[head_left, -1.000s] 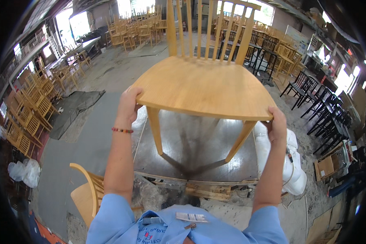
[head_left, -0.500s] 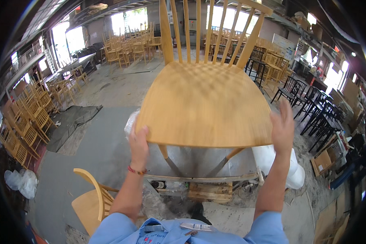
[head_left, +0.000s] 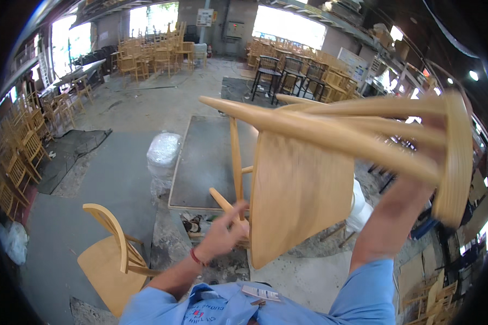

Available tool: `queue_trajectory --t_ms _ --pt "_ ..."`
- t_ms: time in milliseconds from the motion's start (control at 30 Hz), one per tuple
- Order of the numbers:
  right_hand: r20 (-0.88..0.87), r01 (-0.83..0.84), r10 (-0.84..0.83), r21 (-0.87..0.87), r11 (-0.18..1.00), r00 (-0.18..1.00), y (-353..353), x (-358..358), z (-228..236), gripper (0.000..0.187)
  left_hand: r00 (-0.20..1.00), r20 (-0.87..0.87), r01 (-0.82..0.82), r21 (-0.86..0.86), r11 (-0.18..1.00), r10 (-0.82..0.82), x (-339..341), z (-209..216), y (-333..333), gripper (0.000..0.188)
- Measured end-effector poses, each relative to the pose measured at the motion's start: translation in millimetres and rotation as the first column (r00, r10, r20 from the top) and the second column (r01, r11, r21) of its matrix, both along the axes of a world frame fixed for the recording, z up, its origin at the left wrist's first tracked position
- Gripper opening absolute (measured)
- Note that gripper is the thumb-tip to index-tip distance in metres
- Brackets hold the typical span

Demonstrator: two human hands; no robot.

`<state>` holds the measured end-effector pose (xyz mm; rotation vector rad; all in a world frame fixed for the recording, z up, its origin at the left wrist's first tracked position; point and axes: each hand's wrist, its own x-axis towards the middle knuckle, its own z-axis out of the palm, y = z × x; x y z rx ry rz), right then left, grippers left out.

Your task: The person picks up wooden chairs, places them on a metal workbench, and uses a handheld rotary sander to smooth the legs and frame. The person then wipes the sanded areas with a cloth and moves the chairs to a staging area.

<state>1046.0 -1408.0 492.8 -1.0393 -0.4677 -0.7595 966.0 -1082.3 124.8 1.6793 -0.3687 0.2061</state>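
Note:
A light wooden chair point(head_left: 298, 200) is tipped onto its side in front of me, over the grey-topped table. Its curved top rail point(head_left: 455, 157) points right, and its spindles run across the view, blurred. My left hand point(head_left: 225, 233) is at a chair leg beside the seat's edge, its fingers partly bent around the wood. Over on the right, my right hand point(head_left: 432, 141) is behind the spindles near the top rail, gripping the backrest. The spindles and blur hide most of its fingers.
The worktable point(head_left: 206, 162) has a wrapped bundle point(head_left: 164, 154) at its left side. A second wooden chair point(head_left: 111, 260) stands at my lower left. White wrapped material point(head_left: 360, 208) lies right of the seat. Black stools point(head_left: 293, 73) and stacked chairs point(head_left: 146, 57) stand farther back.
The chair has turned from upright, facing me, onto its side with its back swung right. My right hand went from the seat's edge to the backrest; my left moved to a leg.

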Motion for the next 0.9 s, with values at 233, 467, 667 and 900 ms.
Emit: queue_trajectory --t_ms 233,467,667,900 --pt "-0.106 0.01 0.039 0.424 0.906 0.994 -147.2 -176.7 -123.7 0.073 0.997 -0.073 -0.028 -0.725 0.688 -0.036 178.6 52.3 30.8 0.043" --pt "-0.33 0.269 -0.105 0.505 0.82 0.938 -328.3 -305.9 -257.9 0.068 0.947 0.217 0.303 -0.847 0.436 -0.236 199.3 85.7 -112.5 0.017" --pt "-0.918 0.733 -0.292 -0.004 0.68 0.267 -438.2 -455.4 -411.1 0.03 0.624 0.425 0.656 -0.741 0.144 -0.656 129.5 194.4 -385.2 0.009" --pt "-0.98 0.941 -0.128 0.105 0.321 0.153 -397.0 -471.0 -548.8 0.032 0.321 0.304 0.85 -0.511 0.131 -0.897 74.4 233.0 -624.4 0.007"
